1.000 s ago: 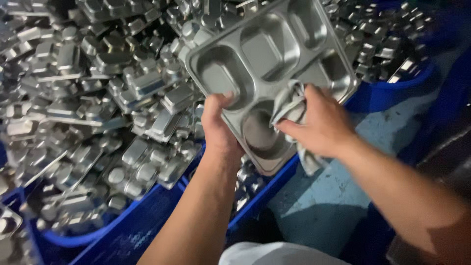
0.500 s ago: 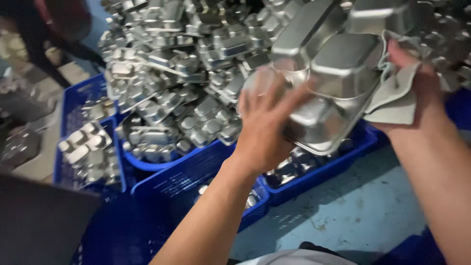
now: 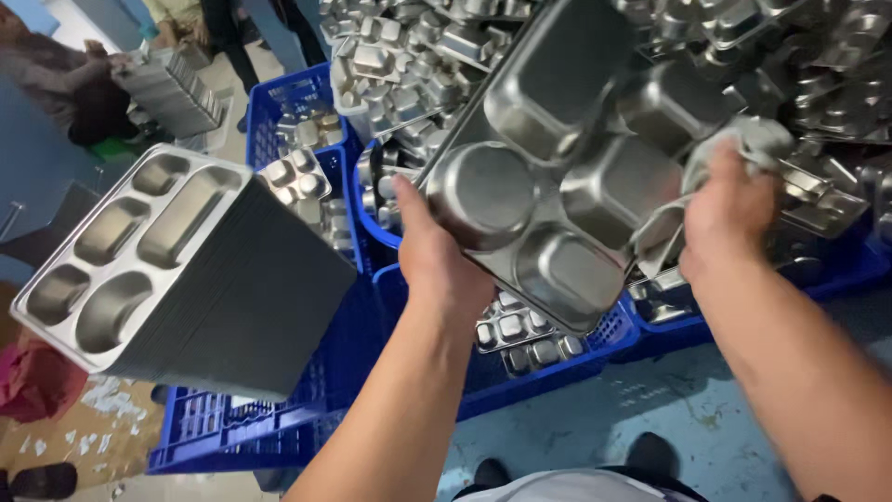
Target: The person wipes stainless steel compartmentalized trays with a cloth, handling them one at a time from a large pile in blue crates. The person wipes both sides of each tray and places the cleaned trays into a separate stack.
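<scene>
A steel compartment tray (image 3: 557, 177) is held up in front of me with its underside toward me, the bulges of its wells showing. My left hand (image 3: 432, 256) grips its lower left edge beside the round well. My right hand (image 3: 729, 209) presses a grey cloth (image 3: 743, 139) against the tray's right side. Behind the tray lies a heap of the same trays (image 3: 409, 56).
A tall neat stack of trays (image 3: 177, 270) rests tilted on blue crates (image 3: 279, 418) at the left. More blue crates (image 3: 557, 358) with trays stand under my hands. Other people (image 3: 84, 93) with another tray stack are at the far upper left. Blue floor (image 3: 613, 428) lies below.
The view swung left, bringing the neat stack into sight. The tray went from well side up to underside toward me. My left hand shifted to its lower left edge, and the cloth stays on the right.
</scene>
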